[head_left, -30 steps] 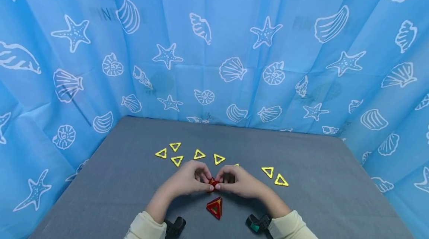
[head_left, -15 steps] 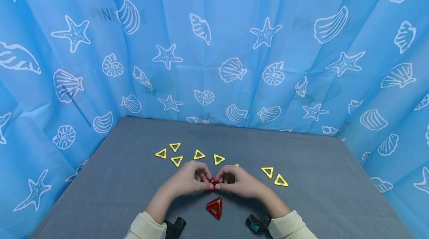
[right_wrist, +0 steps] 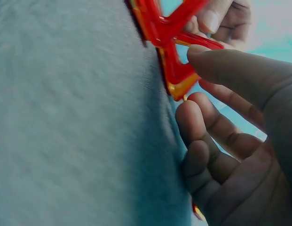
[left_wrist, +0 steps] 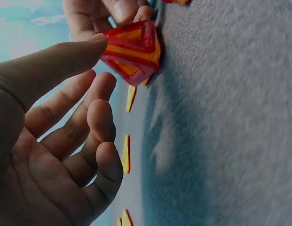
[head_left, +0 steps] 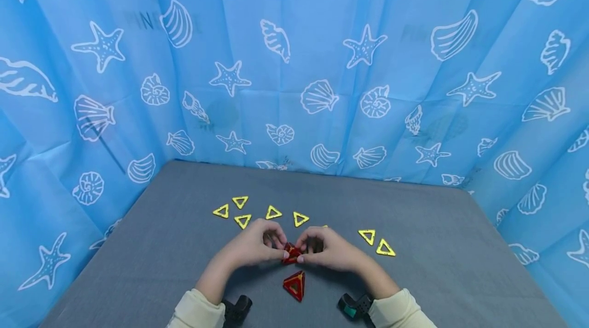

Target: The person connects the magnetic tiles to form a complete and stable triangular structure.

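Note:
Low over the grey table, a small pyramid of red triangular magnetic tiles point(head_left: 291, 255) with yellow showing inside sits between both hands. My left hand point(head_left: 258, 242) pinches it from the left; the left wrist view has the thumb against a face of the pyramid point(left_wrist: 131, 52), other fingers loosely bent. From the right, my right hand point(head_left: 332, 249) pinches it too, its thumb on a tile edge of the held pyramid point(right_wrist: 176, 75) in the right wrist view. A second red pyramid point(head_left: 294, 286) rests just nearer the body, also seen as red frames point(right_wrist: 171, 19).
Several yellow triangle tiles lie flat beyond the hands, among them one tile point(head_left: 240, 202) at left and another point(head_left: 386, 247) at right. One yellow tile point(head_left: 324, 226) is mostly hidden behind the right hand. A blue shell-print curtain point(head_left: 294, 67) surrounds the grey table point(head_left: 437, 246).
The held pyramid has turned and more of its red faces show between the fingertips. My left hand has shifted slightly left. The nearer pyramid and yellow tiles stay put.

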The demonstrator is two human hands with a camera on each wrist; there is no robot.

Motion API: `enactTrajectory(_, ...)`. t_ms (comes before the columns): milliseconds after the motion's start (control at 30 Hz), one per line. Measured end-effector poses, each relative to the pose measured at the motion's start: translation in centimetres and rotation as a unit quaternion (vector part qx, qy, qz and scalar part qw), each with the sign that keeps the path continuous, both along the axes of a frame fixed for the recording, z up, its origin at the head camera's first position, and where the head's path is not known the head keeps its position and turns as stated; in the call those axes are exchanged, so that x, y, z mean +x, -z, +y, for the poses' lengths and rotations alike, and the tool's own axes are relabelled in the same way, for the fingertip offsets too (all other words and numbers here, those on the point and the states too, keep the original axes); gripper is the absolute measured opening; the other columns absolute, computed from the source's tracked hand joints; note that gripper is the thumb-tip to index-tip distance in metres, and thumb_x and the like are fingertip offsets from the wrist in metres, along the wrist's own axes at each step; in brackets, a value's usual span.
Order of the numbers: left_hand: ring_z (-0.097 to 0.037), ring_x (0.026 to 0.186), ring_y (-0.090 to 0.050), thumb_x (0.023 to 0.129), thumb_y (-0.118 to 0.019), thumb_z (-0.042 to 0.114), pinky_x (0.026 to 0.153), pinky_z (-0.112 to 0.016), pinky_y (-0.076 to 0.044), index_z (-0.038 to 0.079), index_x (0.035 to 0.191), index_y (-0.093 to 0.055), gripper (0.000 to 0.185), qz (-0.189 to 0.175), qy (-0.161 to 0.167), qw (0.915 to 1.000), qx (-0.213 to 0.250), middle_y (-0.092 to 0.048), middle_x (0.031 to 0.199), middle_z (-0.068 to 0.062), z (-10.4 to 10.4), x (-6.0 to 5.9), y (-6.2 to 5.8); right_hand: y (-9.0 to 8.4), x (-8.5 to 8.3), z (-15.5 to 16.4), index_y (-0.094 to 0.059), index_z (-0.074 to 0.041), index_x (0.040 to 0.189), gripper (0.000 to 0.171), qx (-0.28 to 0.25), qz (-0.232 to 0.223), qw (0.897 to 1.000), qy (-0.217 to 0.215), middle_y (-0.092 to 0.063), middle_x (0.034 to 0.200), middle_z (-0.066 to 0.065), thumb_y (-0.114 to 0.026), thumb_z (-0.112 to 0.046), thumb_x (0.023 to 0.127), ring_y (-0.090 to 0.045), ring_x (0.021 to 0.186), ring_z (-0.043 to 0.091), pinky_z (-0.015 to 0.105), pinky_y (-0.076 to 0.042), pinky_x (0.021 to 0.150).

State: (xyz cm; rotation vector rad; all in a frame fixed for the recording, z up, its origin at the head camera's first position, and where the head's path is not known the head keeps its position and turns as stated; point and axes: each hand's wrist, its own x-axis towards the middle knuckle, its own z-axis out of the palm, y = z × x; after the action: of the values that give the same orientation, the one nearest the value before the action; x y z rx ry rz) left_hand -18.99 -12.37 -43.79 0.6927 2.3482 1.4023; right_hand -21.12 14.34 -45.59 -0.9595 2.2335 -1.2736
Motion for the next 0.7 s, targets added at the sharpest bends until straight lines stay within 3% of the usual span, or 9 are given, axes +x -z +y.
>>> enactTrajectory(133, -0.014, 0.075, -0.063, 0.091, -0.084, 0.016, 0.064, -0.03, -0.052, 0.002, 0.105, -0.073, 0.023, -0.005, -0.018, 0.9998, 0.004, -0.071, 0.091, -0.001, -0.4, 0.0, -0.1, -0.3, -0.2, 0.6, -0.073, -0.007, 0.115, 0.02, -0.006, 0.006, 1.0, 0.006, -0.07, 0.102, 0.014, -0.077, -0.015, 0.098, -0.062, 0.078, 0.011, 0.025, -0.052, 0.066)
enactTrajectory(233, -0.016, 0.074, -0.062, 0.092, -0.083, 0.017, 0.062, -0.029, -0.051, 0.002, 0.106, -0.073, 0.023, -0.01, -0.032, 0.9994, -0.008, -0.071, 0.091, -0.001, -0.4, 0.1, -0.3, -0.6, -0.5, 1.2, -0.073, -0.006, 0.116, 0.02, -0.005, 0.02, 1.0, 0.02, -0.07, 0.1, 0.009, -0.077, -0.016, 0.099, -0.062, 0.078, 0.011, 0.025, -0.052, 0.067)
enactTrajectory(467, -0.016, 0.071, -0.061, 0.095, -0.08, 0.016, 0.06, -0.03, -0.051, 0.002, 0.104, -0.073, 0.019, -0.004, -0.039, 0.9991, -0.016, -0.071, 0.09, -0.001, 0.0, 0.2, -0.7, -1.5, -0.8, 2.3, -0.072, -0.002, 0.117, 0.024, -0.005, 0.035, 0.998, 0.049, -0.071, 0.099, 0.008, -0.075, -0.02, 0.1, -0.064, 0.083, 0.02, 0.028, -0.054, 0.07)
enactTrajectory(700, -0.015, 0.068, -0.06, 0.097, -0.079, 0.023, 0.059, -0.03, -0.052, 0.011, 0.097, -0.074, 0.013, 0.014, -0.049, 0.9987, -0.007, -0.07, 0.087, -0.001, 0.7, 0.5, -0.9, -2.1, -1.1, 3.2, -0.073, -0.005, 0.117, 0.023, 0.0, 0.054, 0.996, 0.07, -0.073, 0.104, 0.006, -0.074, -0.021, 0.101, -0.066, 0.089, 0.018, 0.029, -0.055, 0.075)
